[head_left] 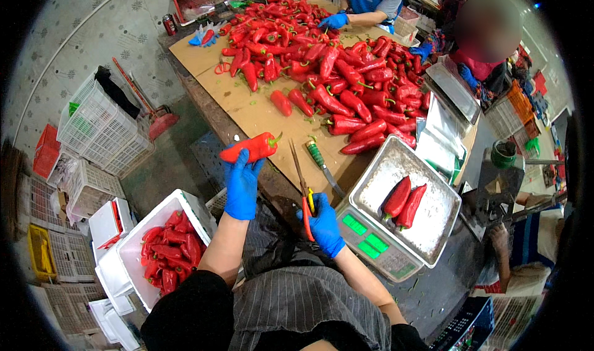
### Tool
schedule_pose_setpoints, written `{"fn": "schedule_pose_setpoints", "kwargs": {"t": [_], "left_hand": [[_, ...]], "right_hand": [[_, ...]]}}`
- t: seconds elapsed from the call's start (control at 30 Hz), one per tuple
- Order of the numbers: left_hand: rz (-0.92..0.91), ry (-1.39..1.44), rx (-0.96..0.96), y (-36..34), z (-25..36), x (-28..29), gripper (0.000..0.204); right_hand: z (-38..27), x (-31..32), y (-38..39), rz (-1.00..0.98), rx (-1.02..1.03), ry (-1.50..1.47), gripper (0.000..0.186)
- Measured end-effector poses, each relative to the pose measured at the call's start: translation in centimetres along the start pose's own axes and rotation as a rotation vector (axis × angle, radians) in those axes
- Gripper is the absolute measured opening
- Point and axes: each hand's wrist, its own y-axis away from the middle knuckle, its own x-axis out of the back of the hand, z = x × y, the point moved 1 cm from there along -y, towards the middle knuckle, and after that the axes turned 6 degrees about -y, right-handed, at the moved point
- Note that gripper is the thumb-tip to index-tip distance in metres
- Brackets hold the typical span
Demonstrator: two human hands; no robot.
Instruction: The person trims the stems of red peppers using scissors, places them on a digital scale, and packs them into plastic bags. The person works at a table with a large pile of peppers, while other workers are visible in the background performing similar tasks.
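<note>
In a blue glove, my left hand is closed round a long red pepper, held level with its green stem toward the right. My right hand, gloved too, grips a pair of scissors with orange and yellow handles; the blades point up and away from me. A green-handled knife lies on the cardboard just past the scissors. To the right stands a digital scale with green displays, and two red peppers rest on its metal tray. A large heap of red peppers covers the table beyond.
At my lower left is a white foam box partly filled with peppers. White plastic crates stand along the left. Across the table are a co-worker's gloved hand and, at the right, another person beside a second scale.
</note>
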Motion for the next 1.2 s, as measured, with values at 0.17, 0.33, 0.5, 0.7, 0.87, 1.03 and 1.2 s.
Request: {"fn": "schedule_pose_setpoints", "kwargs": {"t": [0.17,0.33,0.5,0.7,0.87,1.03,1.2], "left_hand": [[0.027,-0.149,-0.073,0.3,-0.3,-0.5,0.033],[0.031,-0.243,-0.055,1.2,-0.5,-1.3,0.042],[0.021,-0.262,-0.103,0.6,-0.7,-0.9,0.044],[-0.122,0.236,0.412,0.3,-1.2,0.1,0.034],[-0.242,0.308,0.587,1.8,-1.4,-1.2,0.036],[-0.386,-0.367,0.203,5.5,-1.0,-6.4,0.056],[-0.709,-0.367,0.135,7.7,-0.9,-10.1,0.08]], "right_hand": [[-0.8,-0.3,-0.2,-0.074,0.063,0.088,0.04],[-2.3,-0.8,-0.9,-0.089,0.04,0.049,0.029],[-0.7,-1.2,-1.4,-0.076,-0.154,-0.372,0.032],[0.6,-1.0,-3.8,-0.109,-0.182,0.033,0.036],[-5.8,1.7,-2.5,0.164,0.419,0.048,0.054],[-11.8,5.8,0.1,-0.012,0.458,0.194,0.066],[-8.7,6.4,4.2,-0.013,-0.049,-0.768,0.057]]}}
